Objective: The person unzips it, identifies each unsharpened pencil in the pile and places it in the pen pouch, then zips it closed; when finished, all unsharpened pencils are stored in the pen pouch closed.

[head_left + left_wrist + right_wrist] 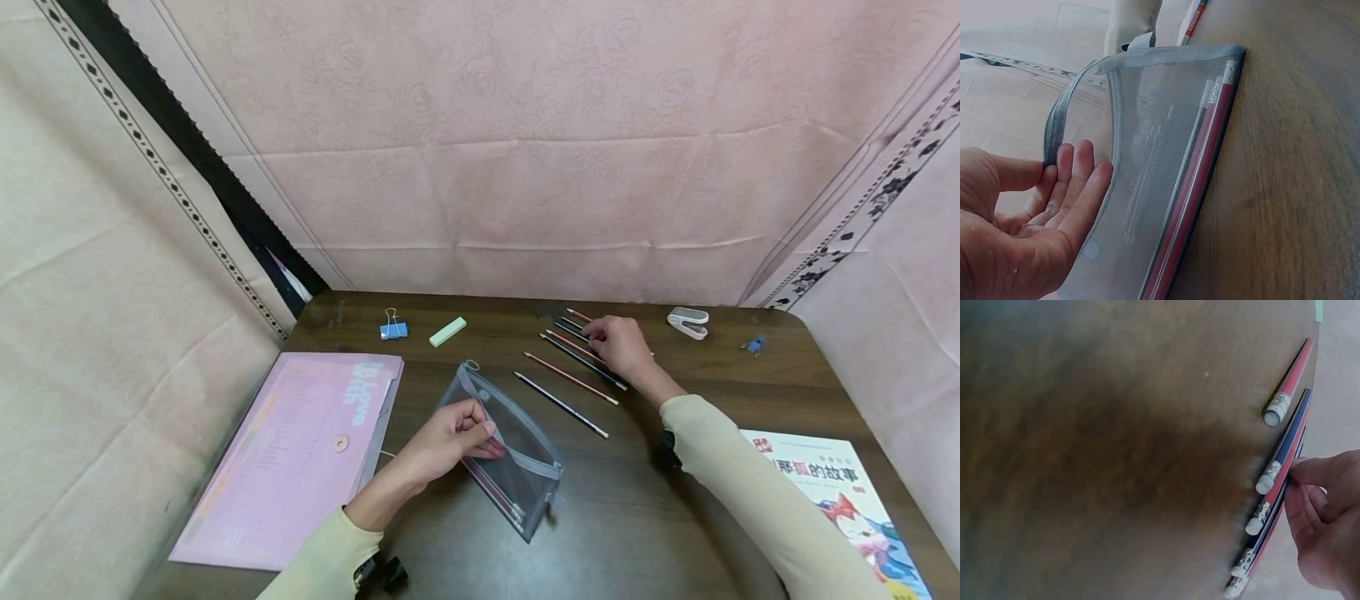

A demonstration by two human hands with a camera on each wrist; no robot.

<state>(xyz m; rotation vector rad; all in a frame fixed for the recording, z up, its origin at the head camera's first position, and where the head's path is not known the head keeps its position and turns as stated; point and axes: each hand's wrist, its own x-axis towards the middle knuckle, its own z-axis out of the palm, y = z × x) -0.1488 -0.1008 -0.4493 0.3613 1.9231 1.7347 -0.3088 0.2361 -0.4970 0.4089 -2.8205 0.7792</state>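
Note:
My left hand [450, 440] pinches the open zip edge of a grey mesh pencil pouch [536, 485], thumb against fingers. Inside the pouch, a few pencils [1210, 134] lie along its lower side, their eraser ends showing through the mesh. Farther back, my right hand [621, 348] is over a row of loose red and dark blue pencils [1285, 453]. Its thumb and fingertips close on a dark pencil there, partly hidden behind the others. Nearer the pouch lie a red pencil [572, 378] and a dark striped pencil [561, 405], apart from the row.
A pink document folder [300, 458] lies at the left. Along the back are a blue binder clip [393, 330], a pale green eraser [447, 332], a white stapler [687, 322] and a small blue item [754, 345]. At the right, a picture book [847, 483] lies partly under my right forearm.

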